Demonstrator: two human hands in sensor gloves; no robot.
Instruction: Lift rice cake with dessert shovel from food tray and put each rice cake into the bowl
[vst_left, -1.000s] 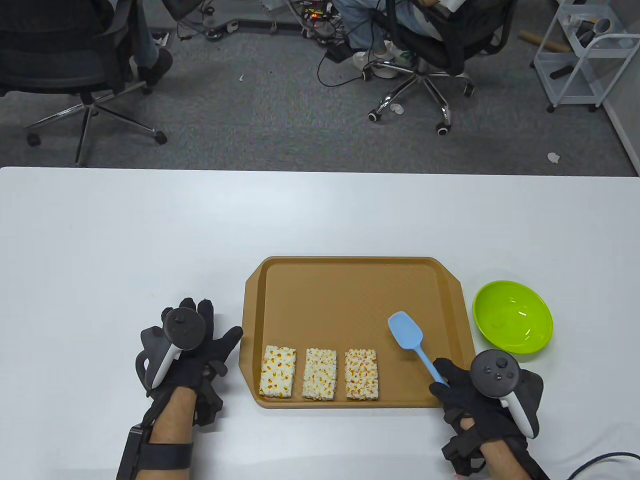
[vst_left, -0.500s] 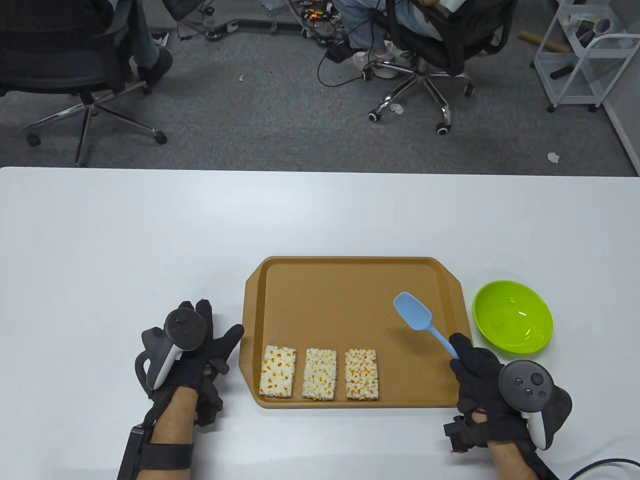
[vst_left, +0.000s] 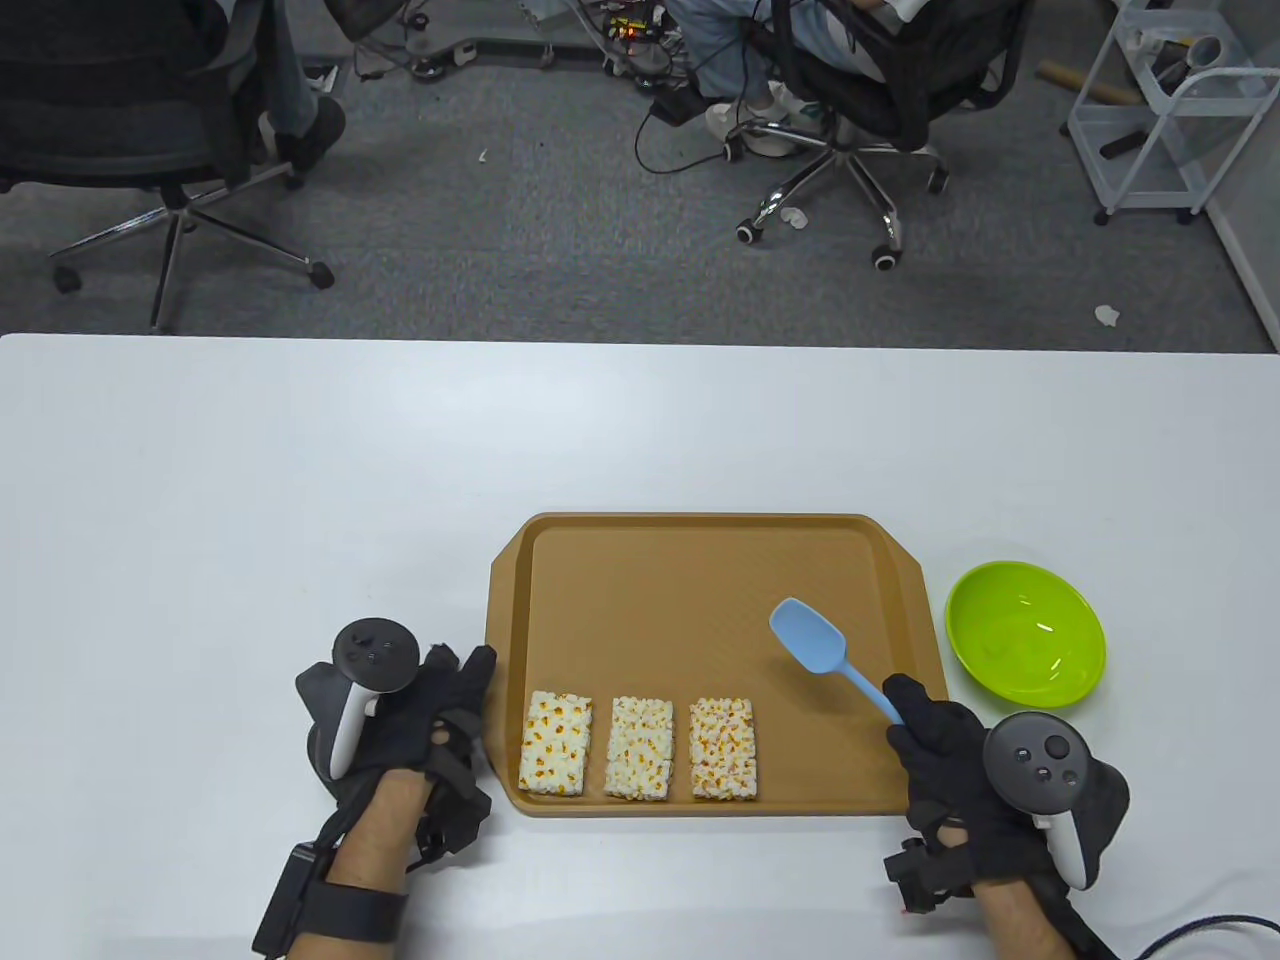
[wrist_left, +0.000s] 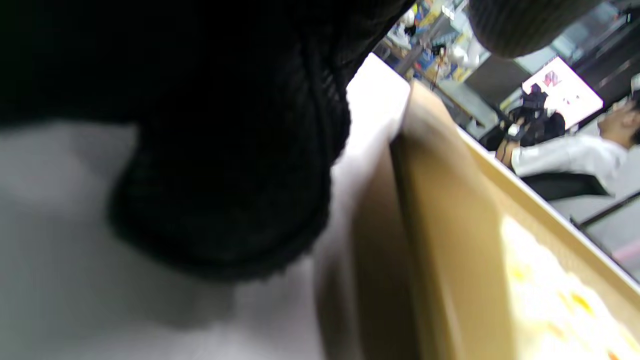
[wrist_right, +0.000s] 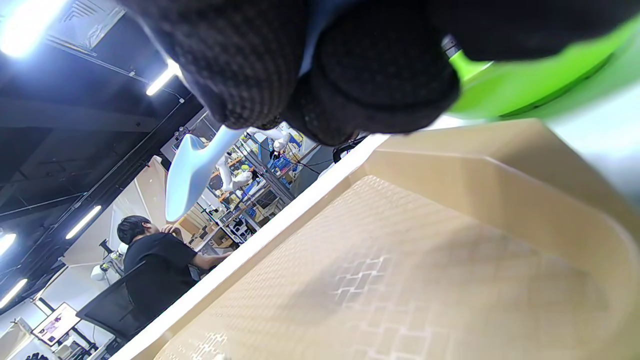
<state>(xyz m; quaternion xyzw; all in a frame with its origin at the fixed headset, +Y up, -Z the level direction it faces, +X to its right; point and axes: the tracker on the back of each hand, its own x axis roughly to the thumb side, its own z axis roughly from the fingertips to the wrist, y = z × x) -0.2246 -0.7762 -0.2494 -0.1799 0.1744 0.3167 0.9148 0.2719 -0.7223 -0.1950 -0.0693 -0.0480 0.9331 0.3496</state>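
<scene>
Three rice cakes lie in a row along the near edge of the brown food tray (vst_left: 700, 540): left rice cake (vst_left: 555, 743), middle rice cake (vst_left: 639, 747), right rice cake (vst_left: 722, 748). My right hand (vst_left: 925, 725) grips the handle of the light blue dessert shovel (vst_left: 810, 640), whose blade hangs above the tray's right part, right of the cakes. The green bowl (vst_left: 1025, 632) stands empty right of the tray. My left hand (vst_left: 450, 690) rests on the table against the tray's left rim (wrist_left: 430, 200), fingers loosely extended. In the right wrist view the shovel (wrist_right: 192, 172) is raised over the tray (wrist_right: 400, 260).
The white table extends far behind and to the left of the tray. Beyond its far edge are office chairs (vst_left: 860, 90), cables, seated people's legs and a white trolley (vst_left: 1160, 120) on the grey floor.
My right hand lifted the shovel off the tray, swung right, then shifted slightly back left. My left hand slid right to the tray's left rim.
</scene>
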